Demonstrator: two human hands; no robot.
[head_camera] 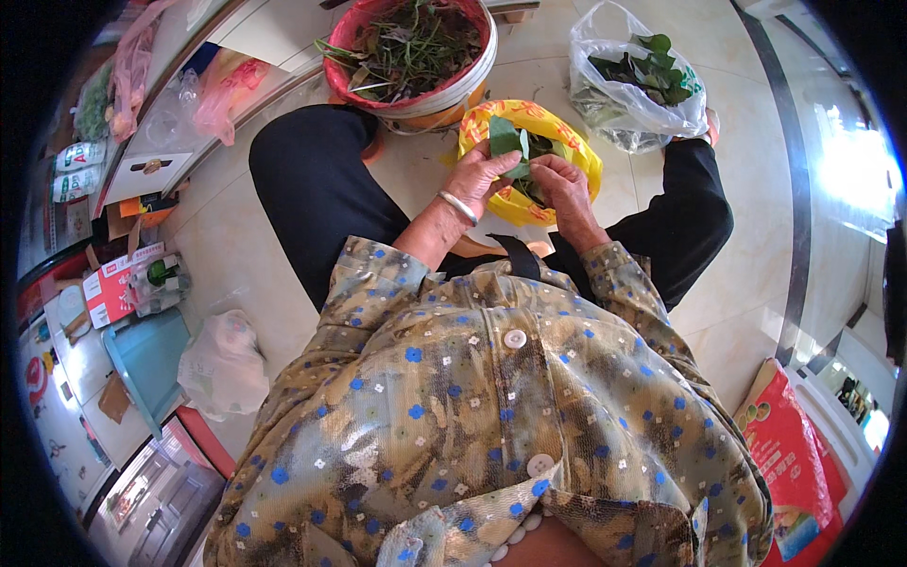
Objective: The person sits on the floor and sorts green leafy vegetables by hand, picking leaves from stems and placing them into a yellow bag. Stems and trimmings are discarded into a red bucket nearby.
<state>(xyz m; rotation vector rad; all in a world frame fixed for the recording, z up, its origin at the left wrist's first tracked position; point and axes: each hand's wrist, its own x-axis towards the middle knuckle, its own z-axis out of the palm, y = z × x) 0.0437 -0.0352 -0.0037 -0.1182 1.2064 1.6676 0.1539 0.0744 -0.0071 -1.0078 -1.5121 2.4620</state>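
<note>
A yellow plastic bag (586, 159) with red print stands between my knees, its mouth wide and green leaves inside. Over it my left hand (484, 176), with a bangle on the wrist, grips a leafy green sprig (503, 136) between thumb and fingers. My right hand (564, 182) pinches at the lower part of this greenery; its fingertips are partly hidden among the leaves. Beyond, to the left, is a white bucket (464, 92) with a red liner, full of stems and wilted greens (418, 53). A clear plastic bag (602, 113) at the right holds dark green leaves (655, 74).
A shelf with pink plastic bags (230, 88) runs along the left. Nearer on that side are a blue plastic bin (145, 358), a red and white box (113, 287) and a white plastic bag (225, 361) on the tiled floor. A red bag (786, 453) lies at the lower right.
</note>
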